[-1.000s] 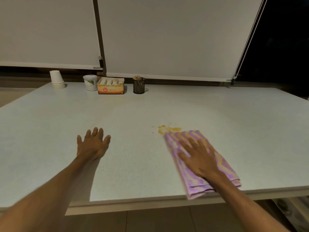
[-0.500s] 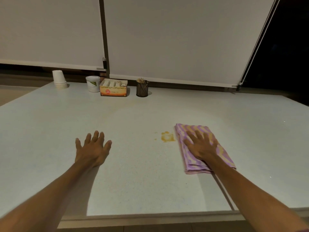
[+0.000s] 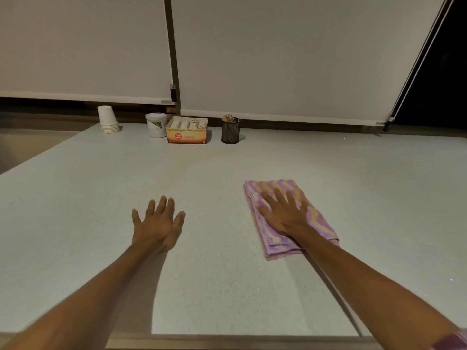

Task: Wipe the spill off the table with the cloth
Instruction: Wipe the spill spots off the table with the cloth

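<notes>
right hand (image 3: 284, 215) fingers spread flat on cloth (image 3: 318, 218) | left hand (image 3: 156, 223) fingers splayed on table (image 3: 227, 286)

Folded cloth (image 3: 290, 218) striped lilac and pale yellow, lying flat on pale speckled table (image 3: 227, 286), right of centre, long side angled toward near right, pressed under spread right hand (image 3: 284, 214), no spill visible beside it

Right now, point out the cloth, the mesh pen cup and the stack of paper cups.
cloth (image 3: 317, 218): head view, on its striped top right of the hand.
mesh pen cup (image 3: 230, 133): head view, on its wire wall.
stack of paper cups (image 3: 107, 117): head view, on the top cup's side.
</notes>
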Demonstrator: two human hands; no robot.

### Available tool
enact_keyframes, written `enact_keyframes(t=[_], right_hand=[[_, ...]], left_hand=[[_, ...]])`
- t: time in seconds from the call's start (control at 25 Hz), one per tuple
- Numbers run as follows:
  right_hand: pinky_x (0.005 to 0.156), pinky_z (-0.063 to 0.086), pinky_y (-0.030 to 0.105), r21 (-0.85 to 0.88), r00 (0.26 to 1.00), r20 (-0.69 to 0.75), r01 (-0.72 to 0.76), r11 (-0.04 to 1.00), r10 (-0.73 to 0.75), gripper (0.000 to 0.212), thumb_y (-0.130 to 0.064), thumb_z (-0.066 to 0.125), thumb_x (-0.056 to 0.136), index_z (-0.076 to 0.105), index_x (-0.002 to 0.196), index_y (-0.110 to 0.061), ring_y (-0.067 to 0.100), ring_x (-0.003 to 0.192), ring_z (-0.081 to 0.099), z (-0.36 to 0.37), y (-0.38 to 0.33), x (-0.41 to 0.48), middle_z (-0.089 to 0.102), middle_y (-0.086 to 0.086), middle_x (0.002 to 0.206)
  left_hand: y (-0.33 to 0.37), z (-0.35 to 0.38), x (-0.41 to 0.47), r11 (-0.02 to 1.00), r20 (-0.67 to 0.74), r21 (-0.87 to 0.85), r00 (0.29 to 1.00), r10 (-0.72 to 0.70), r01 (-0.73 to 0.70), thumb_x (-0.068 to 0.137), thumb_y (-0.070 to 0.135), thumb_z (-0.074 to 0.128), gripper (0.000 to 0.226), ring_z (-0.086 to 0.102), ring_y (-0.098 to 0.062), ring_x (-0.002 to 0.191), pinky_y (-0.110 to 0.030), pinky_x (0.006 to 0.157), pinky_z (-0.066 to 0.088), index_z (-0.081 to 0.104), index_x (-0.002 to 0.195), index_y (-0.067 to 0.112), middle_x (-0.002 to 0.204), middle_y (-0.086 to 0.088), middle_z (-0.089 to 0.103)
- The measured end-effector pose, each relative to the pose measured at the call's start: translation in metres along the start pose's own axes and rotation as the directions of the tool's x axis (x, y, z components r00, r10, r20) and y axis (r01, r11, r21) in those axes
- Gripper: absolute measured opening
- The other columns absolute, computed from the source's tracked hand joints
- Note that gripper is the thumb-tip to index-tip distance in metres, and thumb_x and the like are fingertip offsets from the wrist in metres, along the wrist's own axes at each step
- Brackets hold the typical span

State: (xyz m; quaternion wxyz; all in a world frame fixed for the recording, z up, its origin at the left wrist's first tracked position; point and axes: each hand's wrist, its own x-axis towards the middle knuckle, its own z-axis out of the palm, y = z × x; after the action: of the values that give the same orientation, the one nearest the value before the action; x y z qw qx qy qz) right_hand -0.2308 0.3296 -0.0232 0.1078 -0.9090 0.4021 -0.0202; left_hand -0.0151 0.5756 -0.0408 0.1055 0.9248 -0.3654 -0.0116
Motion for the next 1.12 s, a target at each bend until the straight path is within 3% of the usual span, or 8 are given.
enact_keyframes(t=[0.12,0.28,0.52,0.68,0.88,1.12], right_hand=[[0.116,0.003,0.061,-0.076,0.996,-0.086,0.033,0.997,-0.04,0.056,-0.065,0.019,0.093,0.014,0.148,-0.05,0.025,0.15,0.006,0.002,0.033,-0.002,0.008,-0.01,0.163],[0.113,0.007,0.068,-0.096,0.994,-0.067,-0.094,0.991,0.088,0.056,-0.06,0.019,0.096,0.014,0.15,-0.045,0.032,0.149,0.008,-0.011,0.044,0.026,0.009,-0.008,0.163],[0.115,0.0,0.066,0.03,0.996,-0.094,0.006,1.0,-0.003,0.064,-0.06,0.023,0.094,0.012,0.152,-0.037,0.034,0.15,0.001,-0.001,-0.044,0.054,0.003,0.0,0.164],[0.113,-0.007,0.068,0.015,0.992,0.052,0.111,0.994,-0.111,0.06,-0.062,0.015,0.095,0.009,0.151,-0.042,0.034,0.15,-0.007,0.016,-0.105,0.029,-0.003,-0.002,0.165],[0.113,-0.003,0.066,-0.014,0.961,-0.015,0.277,0.961,-0.277,0.069,-0.075,0.007,0.081,0.011,0.146,-0.053,0.025,0.151,-0.001,0.034,-0.075,-0.02,0.004,-0.011,0.164],[0.109,-0.007,0.071,0.005,0.998,-0.024,0.055,0.998,-0.055,0.06,-0.065,0.016,0.092,0.01,0.149,-0.047,0.033,0.15,-0.005,0.016,-0.07,0.007,0.0,-0.007,0.164]], left_hand=[[0.001,-0.002,-0.002,1.0,0.014,0.0,1.0,-0.005,0.005,0.096,0.06,0.009,0.071,-0.003,-0.024,0.153,-0.059,0.119,-0.006,0.006,0.156,0.023,0.166,0.001,0.0],[0.003,-0.002,-0.003,1.0,-0.003,-0.012,1.0,-0.003,0.003,0.096,0.058,0.009,0.07,-0.002,-0.025,0.153,-0.06,0.119,-0.006,0.008,0.156,0.021,0.166,0.0,0.002],[0.0,0.0,0.0,1.0,0.007,-0.022,1.0,0.007,-0.007,0.096,0.06,0.008,0.072,-0.004,-0.025,0.153,-0.062,0.118,-0.006,0.007,0.156,0.021,0.166,0.0,0.001],[0.003,-0.003,-0.002,1.0,0.011,-0.027,1.0,0.003,-0.003,0.096,0.059,0.01,0.071,-0.002,-0.025,0.153,-0.062,0.118,-0.005,0.008,0.156,0.022,0.166,0.001,0.002],[0.002,-0.007,-0.007,1.0,0.019,-0.018,1.0,0.0,0.001,0.096,0.06,0.01,0.071,-0.003,-0.025,0.153,-0.059,0.12,-0.005,0.007,0.156,0.023,0.166,0.0,-0.001],[0.004,-0.007,-0.006,1.0,0.016,-0.025,1.0,0.002,-0.002,0.095,0.062,0.009,0.074,-0.002,-0.026,0.153,-0.062,0.117,-0.008,0.008,0.156,0.022,0.166,0.001,0.002]])
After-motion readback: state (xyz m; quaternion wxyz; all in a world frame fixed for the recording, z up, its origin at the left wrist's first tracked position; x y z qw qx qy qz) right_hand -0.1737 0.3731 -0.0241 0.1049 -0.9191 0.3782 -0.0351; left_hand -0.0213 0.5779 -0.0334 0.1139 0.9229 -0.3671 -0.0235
